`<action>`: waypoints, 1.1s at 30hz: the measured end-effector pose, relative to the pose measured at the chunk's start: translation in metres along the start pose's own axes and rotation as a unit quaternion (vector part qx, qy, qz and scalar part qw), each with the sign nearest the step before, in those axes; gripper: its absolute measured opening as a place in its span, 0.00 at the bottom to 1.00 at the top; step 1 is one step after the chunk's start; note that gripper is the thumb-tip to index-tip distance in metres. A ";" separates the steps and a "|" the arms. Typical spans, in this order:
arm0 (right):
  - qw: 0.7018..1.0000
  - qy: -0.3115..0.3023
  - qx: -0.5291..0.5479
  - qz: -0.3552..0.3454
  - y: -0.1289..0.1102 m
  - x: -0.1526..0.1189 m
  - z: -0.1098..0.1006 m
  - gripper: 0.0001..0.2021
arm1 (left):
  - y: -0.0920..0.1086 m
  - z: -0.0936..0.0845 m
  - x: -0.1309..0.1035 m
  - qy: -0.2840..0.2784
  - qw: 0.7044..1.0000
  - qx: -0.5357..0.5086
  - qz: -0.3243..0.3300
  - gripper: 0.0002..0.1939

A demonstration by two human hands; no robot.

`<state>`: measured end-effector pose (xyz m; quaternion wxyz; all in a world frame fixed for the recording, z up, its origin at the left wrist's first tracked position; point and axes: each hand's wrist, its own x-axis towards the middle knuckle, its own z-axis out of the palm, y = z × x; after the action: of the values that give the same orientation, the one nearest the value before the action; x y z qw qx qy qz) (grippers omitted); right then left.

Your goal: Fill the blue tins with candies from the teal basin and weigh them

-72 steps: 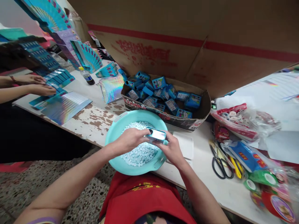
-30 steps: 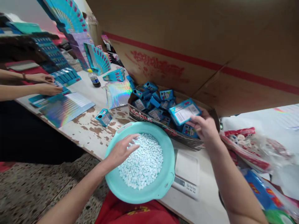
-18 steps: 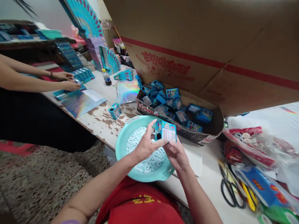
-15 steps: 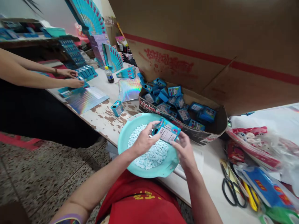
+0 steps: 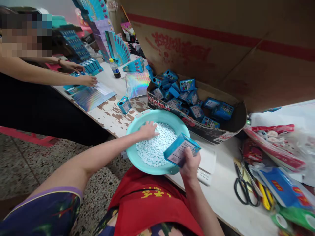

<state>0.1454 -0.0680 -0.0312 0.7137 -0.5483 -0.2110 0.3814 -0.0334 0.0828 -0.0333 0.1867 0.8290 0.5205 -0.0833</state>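
Note:
A turquoise plastic basin holds a heap of small pale-blue pellets. My left hand reaches over its far left part, fingers spread at the pellets; whether it touches them is hard to tell. My right hand grips a small blue printed carton over the basin's right rim, tilted, with its white label panel towards me. Beyond the basin, an open cardboard box contains several similar blue cartons. One more carton stands alone on the table to the left.
A co-worker's hands handle blue packs at the left. A bottle of dark liquid stands farther back. Right of me lie black-handled scissors, a yellow cutter and green tape. A large cardboard panel rises behind.
My left hand has let go of the carton and moved left, down to the pellets. My right hand keeps the carton, now turned and nearer to me. The co-worker's hands have shifted.

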 end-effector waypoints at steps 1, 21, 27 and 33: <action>1.000 0.024 0.007 -0.011 0.006 -0.003 0.006 0.22 | 0.006 0.009 -0.008 -0.014 1.000 -0.001 0.004 0.28; 0.992 0.087 -0.015 -0.087 0.008 -0.011 0.021 0.19 | 0.022 0.026 -0.072 -0.165 0.962 0.048 0.211 0.18; 0.962 -0.078 -0.231 -0.120 -0.005 0.002 0.019 0.24 | 0.010 0.024 -0.053 -0.037 0.990 -0.100 0.088 0.05; 0.861 -0.237 -0.395 -0.213 -0.005 0.017 0.028 0.16 | 0.020 -0.013 -0.053 0.106 0.809 -0.578 -0.034 0.13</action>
<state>0.1372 -0.0380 -0.0193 0.4292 -0.6192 -0.6185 0.2231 -0.0397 0.0360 0.0011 0.5719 0.5538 0.5171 0.3146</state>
